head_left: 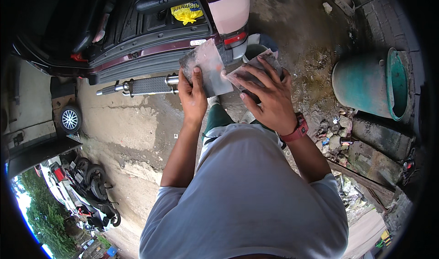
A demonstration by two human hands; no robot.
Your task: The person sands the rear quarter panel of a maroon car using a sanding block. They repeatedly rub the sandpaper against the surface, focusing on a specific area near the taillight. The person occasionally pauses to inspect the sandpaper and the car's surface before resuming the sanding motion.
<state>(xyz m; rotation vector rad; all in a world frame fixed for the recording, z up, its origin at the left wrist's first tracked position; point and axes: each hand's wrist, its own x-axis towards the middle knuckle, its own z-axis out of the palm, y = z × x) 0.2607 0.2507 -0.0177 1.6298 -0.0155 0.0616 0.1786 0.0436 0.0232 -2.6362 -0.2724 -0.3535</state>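
In front of my chest, my left hand (193, 92) grips a thin, flat plate (212, 69) by its left edge, thumb on top. The plate is pale grey with pinkish smears and a dark upper left corner. My right hand (272, 92) is closed over a second flat, squarish plate (270, 62), greyish and smeared, fingers across its face and thumb below. The plates' near edges come close together by a small pinkish lump (223, 74); whether they touch, I cannot tell. A red watch (297, 129) is on my right wrist.
Ahead is a dark red vehicle's open rear (132, 58), with a pinkish body panel (229, 12) and a yellow bag (186, 14) inside. A bucket (254, 49) stands behind the plates. A large green drum (361, 83) and rubble (336, 140) lie right; motorcycles (93, 181) stand left.
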